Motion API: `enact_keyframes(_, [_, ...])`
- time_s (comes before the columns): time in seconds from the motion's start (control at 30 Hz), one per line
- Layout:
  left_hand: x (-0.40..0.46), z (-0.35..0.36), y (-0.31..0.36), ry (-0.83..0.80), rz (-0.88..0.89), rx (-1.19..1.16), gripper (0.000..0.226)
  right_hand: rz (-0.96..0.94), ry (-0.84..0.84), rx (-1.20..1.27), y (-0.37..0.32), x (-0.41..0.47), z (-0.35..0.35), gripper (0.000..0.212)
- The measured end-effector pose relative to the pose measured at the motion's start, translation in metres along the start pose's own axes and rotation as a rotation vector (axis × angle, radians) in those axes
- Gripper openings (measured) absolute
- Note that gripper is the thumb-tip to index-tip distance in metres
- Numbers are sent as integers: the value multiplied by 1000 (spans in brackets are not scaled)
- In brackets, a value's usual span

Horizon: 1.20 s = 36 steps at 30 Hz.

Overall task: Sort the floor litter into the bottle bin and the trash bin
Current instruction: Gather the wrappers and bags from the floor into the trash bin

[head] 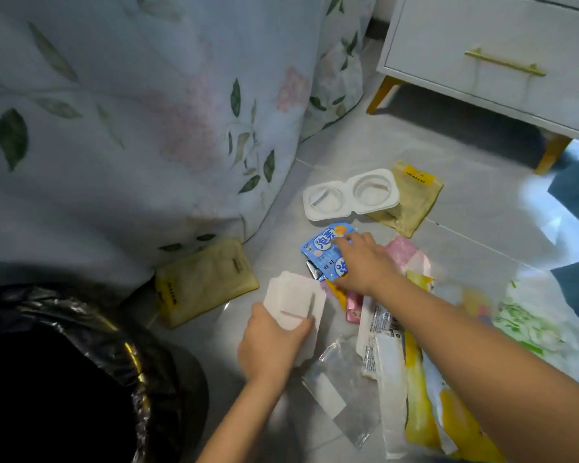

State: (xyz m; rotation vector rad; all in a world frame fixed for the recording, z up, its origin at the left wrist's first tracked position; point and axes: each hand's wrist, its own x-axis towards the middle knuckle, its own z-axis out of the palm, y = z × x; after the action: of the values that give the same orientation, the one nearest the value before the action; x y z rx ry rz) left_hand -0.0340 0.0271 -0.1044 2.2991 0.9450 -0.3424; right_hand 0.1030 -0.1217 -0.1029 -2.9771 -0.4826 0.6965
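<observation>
Two hands: both worked over the litter on the tiled floor, to the right of the black-lined trash bin (64,362).
Left hand (271,345): gripped a white folded paper wrapper (295,302), thumb on top, fingers curled under it — just right of the bin.
Right hand (365,262): fingers bent down onto a blue snack packet (321,248), pinching its edge; farther right of the bin, beyond the left hand.
Hidden: the bin's inside was black and showed no contents; its left and lower rim ran out of frame. Several wrappers lay under the right forearm, partly covered.
Cut off: a yellow packet (422,412) and a clear plastic bag (348,396) reached the bottom edge, right of the bin.
Writing: large white Chinese characters on the blue packet, partly under the fingers — not readable in full. Black print on the yellow tag of a tan pouch (411,198) was too blurred to read.
Other litter: a white two-cup plastic tray (348,198) overlapped that pouch, far right of the bin; a second tan pouch (204,282) lay just beside the bin, its corner under the floral bedspread (131,111).
</observation>
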Motion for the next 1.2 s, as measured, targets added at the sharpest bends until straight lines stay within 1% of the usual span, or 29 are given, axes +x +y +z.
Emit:
enact_keyframes(0.1, [2, -4, -1, -4, -125, -454, 71, 20, -11, -14, -10, 13, 6, 91])
enact_keyframes(0.17, [3, -5, 3, -47, -247, -683, 68, 31, -37, -26, -16, 18, 11, 94])
enact_keyframes(0.23, [4, -4, 6, -140, -331, -816, 71, 46, -82, -34, -22, 19, 17, 95])
enact_keyframes(0.3, [6, -1, 6, -204, -354, -891, 66, 61, -108, -52, -28, 20, 24, 95])
enact_keyframes(0.37, [7, -1, 7, -240, -382, -978, 56, 63, -91, -70, -30, 20, 27, 88])
enact_keyframes(0.4, [6, -3, 8, -262, -407, -1018, 55, 57, -68, -68, -30, 20, 28, 80])
enact_keyframes(0.47, [5, -4, 8, -270, -424, -1043, 53, 32, -18, -77, -28, 18, 26, 62])
enact_keyframes(0.53, [5, -4, 7, -261, -405, -1030, 50, 6, 15, -132, -28, 14, 26, 50])
enact_keyframes(0.63, [3, -3, 9, -239, -395, -1058, 48, -37, 71, -197, -28, 8, 26, 43])
enact_keyframes(0.7, [-4, -3, 14, -251, -369, -1108, 44, -50, 132, -167, -23, 5, 21, 39])
enact_keyframes(0.77, [-16, -2, 23, -270, -334, -1133, 39, -24, 241, -56, -14, 0, 10, 35])
enact_keyframes(0.8, [-23, -1, 28, -287, -324, -1139, 38, -10, 321, 8, -8, -3, 3, 35])
enact_keyframes(0.87, [-35, 2, 38, -332, -308, -1149, 41, -19, 508, 105, 1, -14, -13, 33])
enact_keyframes(0.93, [-47, -2, 49, -374, -276, -1156, 41, -8, 617, 180, 8, -25, -30, 32])
enact_keyframes(1.03, [-60, -23, 68, -430, -222, -1205, 41, 87, 663, 360, 16, -43, -54, 33])
enact_keyframes(1.13, [-73, -60, 79, -475, -128, -1231, 48, 136, 700, 577, 17, -67, -80, 31])
enact_keyframes(1.2, [-90, -92, 78, -536, -59, -1239, 50, 170, 729, 784, 14, -88, -95, 29])
